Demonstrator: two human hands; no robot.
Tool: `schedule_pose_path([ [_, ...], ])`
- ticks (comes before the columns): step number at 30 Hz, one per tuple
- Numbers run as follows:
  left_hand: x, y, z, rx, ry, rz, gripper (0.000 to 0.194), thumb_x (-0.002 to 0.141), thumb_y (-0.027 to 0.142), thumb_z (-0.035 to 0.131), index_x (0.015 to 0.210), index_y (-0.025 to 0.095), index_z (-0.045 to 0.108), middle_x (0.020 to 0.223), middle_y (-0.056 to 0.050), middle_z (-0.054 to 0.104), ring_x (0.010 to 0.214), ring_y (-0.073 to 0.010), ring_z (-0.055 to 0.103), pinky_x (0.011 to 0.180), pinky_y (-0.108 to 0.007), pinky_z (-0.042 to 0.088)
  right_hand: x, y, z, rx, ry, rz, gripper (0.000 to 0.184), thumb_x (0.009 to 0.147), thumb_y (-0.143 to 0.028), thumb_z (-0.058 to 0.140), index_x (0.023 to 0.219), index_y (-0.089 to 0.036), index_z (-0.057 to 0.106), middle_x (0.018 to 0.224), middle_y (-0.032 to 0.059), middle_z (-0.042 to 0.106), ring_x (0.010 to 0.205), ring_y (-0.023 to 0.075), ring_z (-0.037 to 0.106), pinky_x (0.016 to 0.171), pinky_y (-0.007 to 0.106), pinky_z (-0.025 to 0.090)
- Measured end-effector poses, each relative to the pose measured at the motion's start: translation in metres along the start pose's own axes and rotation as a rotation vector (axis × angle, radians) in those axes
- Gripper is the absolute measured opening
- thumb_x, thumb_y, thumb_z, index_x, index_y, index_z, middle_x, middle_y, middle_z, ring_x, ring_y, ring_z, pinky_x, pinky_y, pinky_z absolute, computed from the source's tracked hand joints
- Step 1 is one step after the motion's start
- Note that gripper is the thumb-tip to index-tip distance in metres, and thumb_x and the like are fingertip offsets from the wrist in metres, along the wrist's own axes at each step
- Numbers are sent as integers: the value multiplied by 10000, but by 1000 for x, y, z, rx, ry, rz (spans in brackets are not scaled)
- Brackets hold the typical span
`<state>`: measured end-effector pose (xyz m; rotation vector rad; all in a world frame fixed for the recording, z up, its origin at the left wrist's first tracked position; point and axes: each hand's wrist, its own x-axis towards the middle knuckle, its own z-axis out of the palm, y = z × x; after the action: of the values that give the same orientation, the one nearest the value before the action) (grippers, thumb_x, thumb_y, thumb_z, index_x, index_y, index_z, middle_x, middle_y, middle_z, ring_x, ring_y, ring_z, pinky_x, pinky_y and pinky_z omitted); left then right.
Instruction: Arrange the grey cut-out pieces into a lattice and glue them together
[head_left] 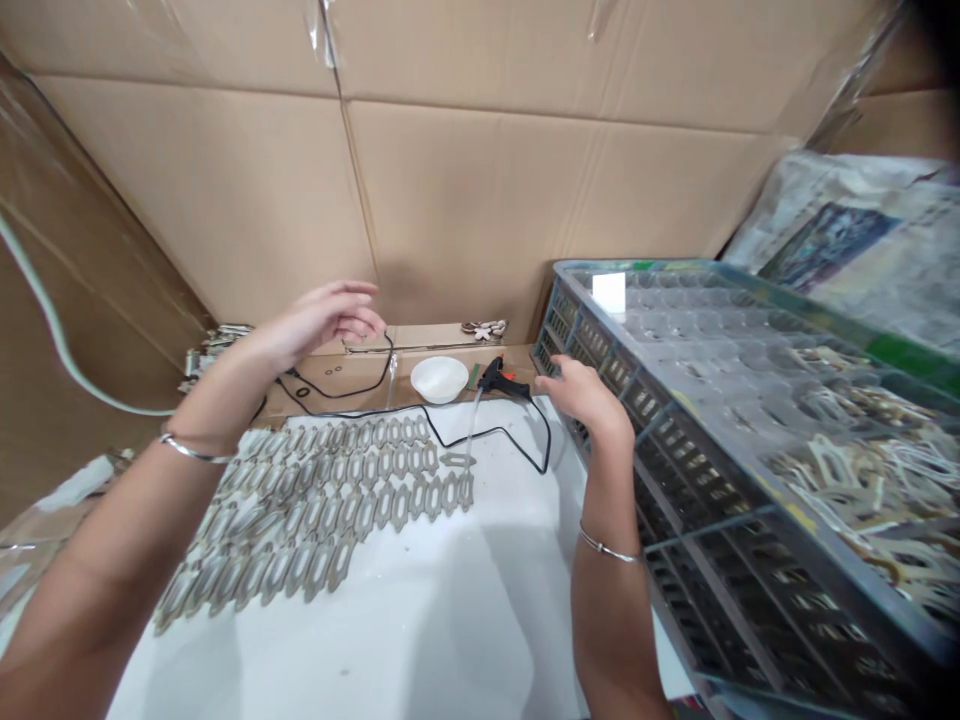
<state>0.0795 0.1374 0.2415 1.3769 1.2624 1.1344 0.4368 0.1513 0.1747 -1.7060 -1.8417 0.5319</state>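
Observation:
My left hand hovers above the back of the table, fingers loosely bent and apart, with nothing visible in it. A black cord passes close to its fingertips. Beside the crate, my right hand is open, its fingers reaching toward a black glue gun without touching it. The glue gun has an orange trigger and a clear glue stick sticking out of it. Below my left arm, several rows of flat, pale, elongated frame-shaped pieces lie on the white tabletop.
A white bowl stands left of the glue gun. At right, a large plastic crate carries a clear tray and many loose pale pieces. Cardboard walls close off the back. Small flower-like pieces lie against it.

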Motion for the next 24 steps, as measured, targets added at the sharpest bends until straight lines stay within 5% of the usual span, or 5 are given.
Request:
schedule_pose_path([
  [3, -10, -3, 23, 256, -25, 117, 359, 823, 347, 658, 1132, 170, 616, 834, -68, 713, 762, -193, 647, 693, -296, 482, -4, -5, -8, 171, 208, -58, 302, 801, -295, 633, 1065, -153, 663, 789, 102, 649, 767, 221, 588, 666, 294, 421],
  [5, -16, -6, 32, 350, -41, 185, 341, 826, 371, 650, 1102, 171, 639, 766, -51, 684, 728, -190, 640, 648, -280, 479, -6, -13, -10, 412, 203, -102, 279, 817, -344, 634, 1039, -176, 644, 625, 18, 554, 592, 162, 513, 548, 256, 382],
  [11, -46, -27, 50, 383, -8, 393, 641, 804, 301, 676, 1384, 254, 408, 1134, -80, 625, 1004, -202, 617, 820, -309, 511, -4, -50, 18, 1155, -354, -103, 359, 765, -473, 723, 933, -197, 569, 507, -117, 285, 390, 31, 198, 373, 162, 118],
  [15, -71, -42, 61, 426, -73, 373, 483, 889, 330, 588, 1343, 247, 447, 1226, -92, 586, 1044, -204, 599, 867, -324, 497, -8, -75, 64, 1309, -656, -73, 361, 803, -518, 679, 856, -186, 547, 483, -124, 288, 360, 13, 168, 362, 149, 111],
  [24, -101, -83, 49, 594, 115, 273, 278, 939, 410, 501, 1106, 219, 615, 977, -54, 643, 900, -212, 591, 740, -292, 439, -40, -111, 154, 1454, -1026, 284, 353, 928, -467, 459, 730, -175, 477, 467, -71, 397, 331, 32, 233, 350, 155, 119],
])
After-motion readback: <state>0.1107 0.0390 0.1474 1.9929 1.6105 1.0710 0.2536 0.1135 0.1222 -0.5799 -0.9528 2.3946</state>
